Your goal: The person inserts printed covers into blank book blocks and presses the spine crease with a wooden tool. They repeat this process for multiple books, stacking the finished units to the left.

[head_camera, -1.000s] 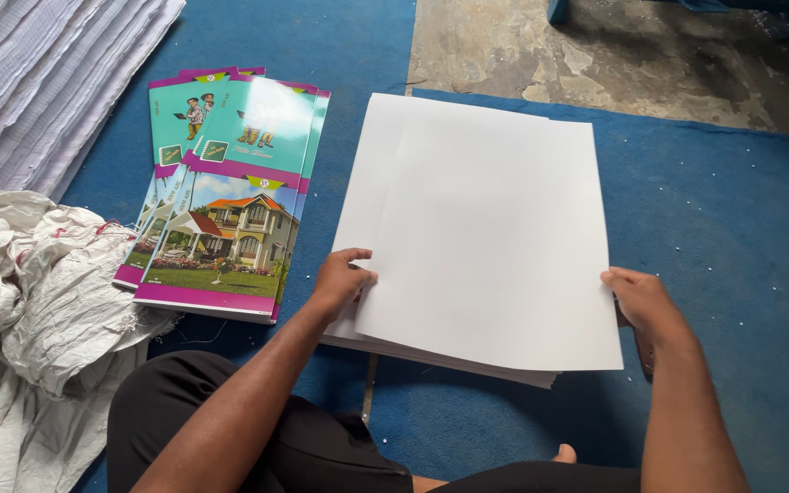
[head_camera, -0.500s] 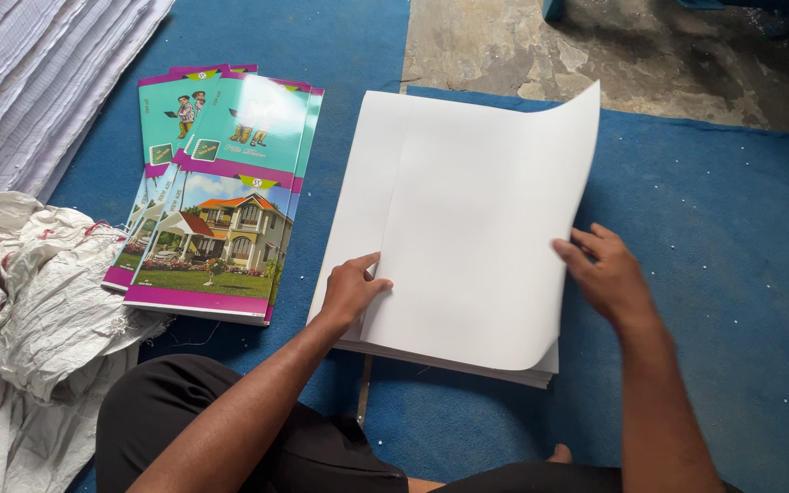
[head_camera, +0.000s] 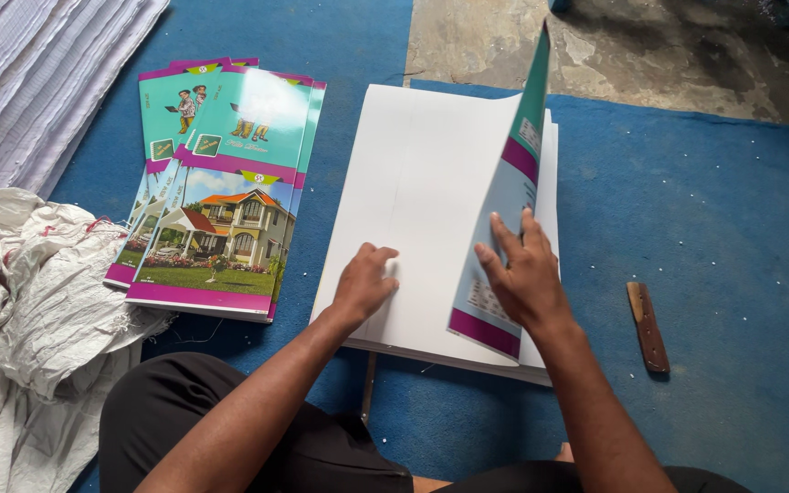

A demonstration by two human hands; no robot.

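While pressing flat on the white sheet stack [head_camera: 413, 201], left hand [head_camera: 364, 285]; right hand [head_camera: 524, 274], seemingly pinching, folding printed cover sheet [head_camera: 515, 183] toward nine o'clock.

Bright even daylight, soft shadows, glare on glossy covers [head_camera: 230, 155], sharp focus.

Open blue mat [head_camera: 732, 210] lies to the right of the white sheet stack [head_camera: 413, 201], broken only by a small wooden stick [head_camera: 647, 326] lying well apart from the stack. On the left, a narrow strip of mat separates the stack from the pile of colourful covers [head_camera: 221, 210]. Beyond those, crumpled white sacks [head_camera: 29, 283] and folded cloth [head_camera: 38, 73] block the far left. The lifted cover [head_camera: 509, 201] stands upright, walling off the stack's right half.
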